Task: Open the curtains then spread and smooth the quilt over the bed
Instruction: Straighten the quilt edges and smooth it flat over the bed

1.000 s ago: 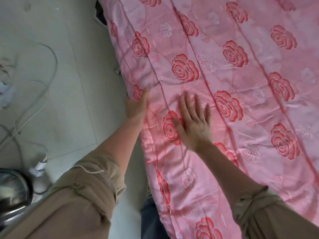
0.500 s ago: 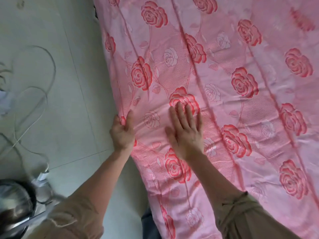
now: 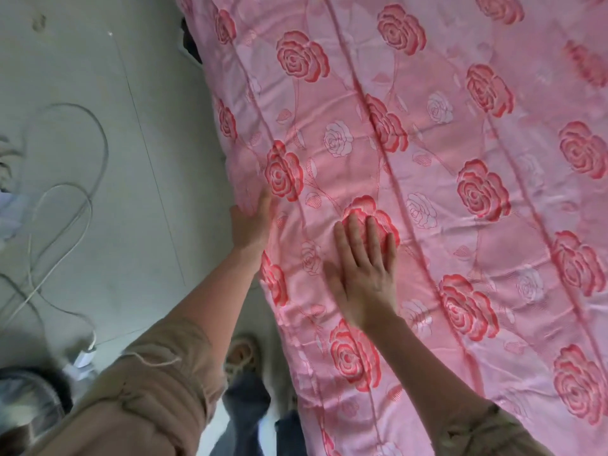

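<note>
The glossy pink satin quilt [image 3: 427, 199], patterned with red and white roses, was spread flat over the bed and filled the frame's right side beyond the grey tiled floor [image 3: 115, 225]. The right hand [image 3: 363, 274] was laid palm-down on the quilt with its 4 fingers [image 3: 357, 236] extended and released, gripping nothing. The left hand [image 3: 251, 223] was pressed against the quilt's floor-side edge, and whether fabric was pinched there could not be told; a thin white looped cable [image 3: 65, 209] lay on the floor, well apart from the quilt.
</note>
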